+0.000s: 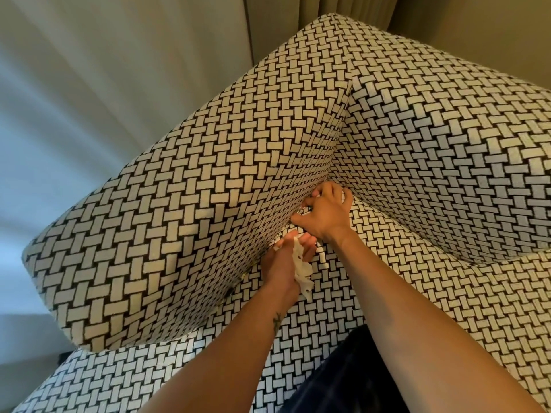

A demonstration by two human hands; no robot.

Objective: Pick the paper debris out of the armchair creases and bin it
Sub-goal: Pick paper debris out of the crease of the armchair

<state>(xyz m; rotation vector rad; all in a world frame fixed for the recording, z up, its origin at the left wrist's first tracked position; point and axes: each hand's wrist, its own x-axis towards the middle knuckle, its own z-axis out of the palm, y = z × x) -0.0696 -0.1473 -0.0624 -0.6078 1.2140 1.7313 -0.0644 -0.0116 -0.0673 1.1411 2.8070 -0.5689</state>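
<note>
We see one crumpled white paper wad (302,271), ragged-edged, lying in the cupped left hand (284,263), whose fingers curl loosely round it at mid-frame, just below the right hand (326,211). The right hand's fingers dig into the basket-weave armchair (193,189) crease where arm, back and seat meet. We cannot tell whether they pinch anything.

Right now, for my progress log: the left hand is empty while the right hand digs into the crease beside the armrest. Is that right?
Not quite. The head view shows the left hand holding a crumpled white paper wad, so it is not empty. The rest stands: the right hand digs into the crease beside the armrest.
</note>
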